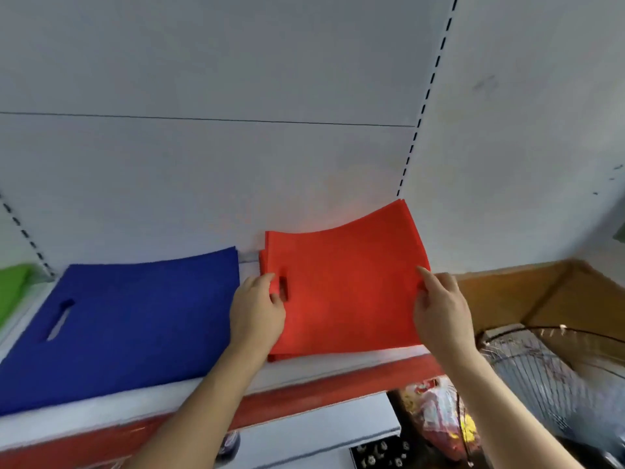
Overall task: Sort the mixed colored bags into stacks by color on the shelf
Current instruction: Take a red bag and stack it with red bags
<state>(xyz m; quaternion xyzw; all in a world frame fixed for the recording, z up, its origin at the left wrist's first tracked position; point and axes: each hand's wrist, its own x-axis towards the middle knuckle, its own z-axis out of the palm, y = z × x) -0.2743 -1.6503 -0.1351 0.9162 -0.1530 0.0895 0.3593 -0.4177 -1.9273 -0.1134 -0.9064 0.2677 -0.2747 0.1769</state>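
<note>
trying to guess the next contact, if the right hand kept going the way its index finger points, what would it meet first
The right hand grips the right edge of the red bags, index finger aimed up and left over them. Going on, it would probably slide across the top red bag, then reach the white back wall; depth is unclear.

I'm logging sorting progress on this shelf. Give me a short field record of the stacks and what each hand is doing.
shelf: white, red front edge
red stack: right of blue
blue stack: middle of shelf, flat, untouched
green bags: far left edge, mostly cut off
left hand: grips red stack's left edge by the handle slot
right hand: holds red stack's right edge
</note>
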